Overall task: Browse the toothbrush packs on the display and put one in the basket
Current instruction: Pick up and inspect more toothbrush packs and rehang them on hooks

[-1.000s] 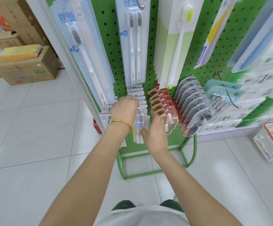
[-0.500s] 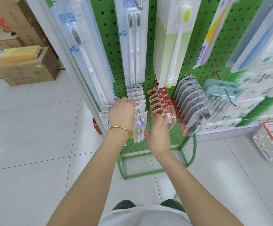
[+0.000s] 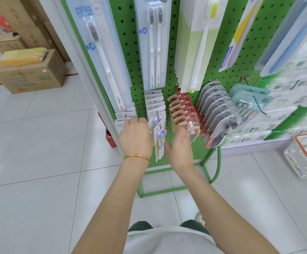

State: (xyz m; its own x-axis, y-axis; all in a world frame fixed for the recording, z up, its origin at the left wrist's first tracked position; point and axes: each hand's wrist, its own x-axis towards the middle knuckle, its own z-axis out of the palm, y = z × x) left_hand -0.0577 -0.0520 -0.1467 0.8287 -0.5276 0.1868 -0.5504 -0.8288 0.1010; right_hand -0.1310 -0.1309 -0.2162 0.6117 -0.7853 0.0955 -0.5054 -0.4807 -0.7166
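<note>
Head view, browsing step: left hand [image 3: 135, 139] is buried in the low toothbrush packs [image 3: 156, 107], grip can't be told; right hand [image 3: 180, 149] loose, empty. One needs unhooking, then carrying to the basket [image 3: 294, 162] at right.

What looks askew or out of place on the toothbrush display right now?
The front purple-headed pack, between the left hand and right hand, hangs twisted and tilted, while the white packs behind it sit in a neat row. One hook above the teal packs looks bare. Nothing looks damaged.

Toothbrush packs [image 3: 155, 107] on pegboard [image 3: 130, 52] (green)
</note>
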